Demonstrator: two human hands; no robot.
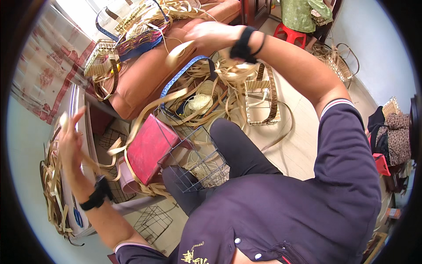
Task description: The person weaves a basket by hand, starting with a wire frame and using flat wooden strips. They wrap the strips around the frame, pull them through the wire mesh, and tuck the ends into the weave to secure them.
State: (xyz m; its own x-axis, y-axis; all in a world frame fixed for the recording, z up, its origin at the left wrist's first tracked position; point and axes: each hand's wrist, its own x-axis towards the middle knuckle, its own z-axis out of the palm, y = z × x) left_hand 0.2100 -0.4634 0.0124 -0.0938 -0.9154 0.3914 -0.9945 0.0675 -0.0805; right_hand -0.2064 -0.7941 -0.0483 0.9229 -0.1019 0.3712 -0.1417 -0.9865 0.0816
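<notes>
My left hand point(72, 147) is raised at the left beside the table, its fingers stretched apart and slightly blurred. A tan flat strip point(116, 147) curls just beside it. My right hand point(213, 35) is lifted far forward, smeared by motion, its fingers closed. From those fingers hangs a pale flat strip point(179, 53), also blurred. A black wire basket frame point(200, 152) rests on my lap between my knees, apart from both hands. Pale woven strands point(204, 171) show in its lower part.
A red box-like block point(150, 145) stands left of my knees. Ahead, a blue-handled basket point(189, 72) holds strips and a ball of cord point(200, 103). A half-woven basket point(263, 101) stands right of it. More baskets lie on the orange sofa point(136, 79). Someone sits on a red stool point(290, 33).
</notes>
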